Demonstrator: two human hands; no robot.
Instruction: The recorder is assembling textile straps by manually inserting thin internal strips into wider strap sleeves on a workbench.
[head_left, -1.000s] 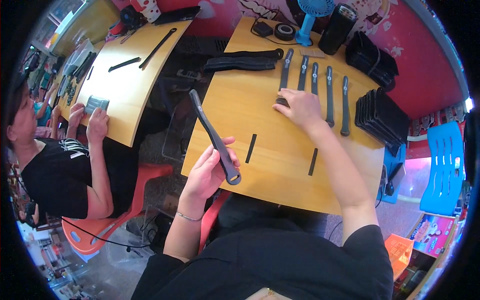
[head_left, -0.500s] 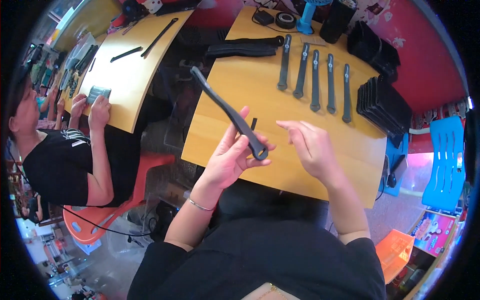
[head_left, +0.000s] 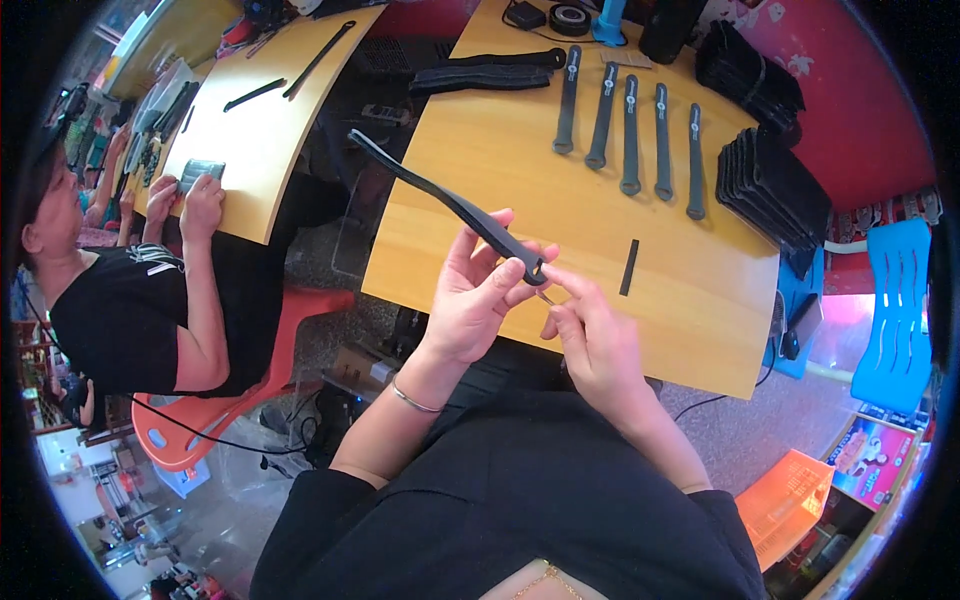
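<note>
Here, left hand holds strap; basket contents unclear.

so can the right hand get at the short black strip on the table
Probably yes: the short black strip lies just beyond the right hand, with nothing covering it, though that hand is at the holed end of the dark strap in the left hand.

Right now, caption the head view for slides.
Left hand holds a dark strap, right hand at its holed end, five straps in a row beyond.
</note>
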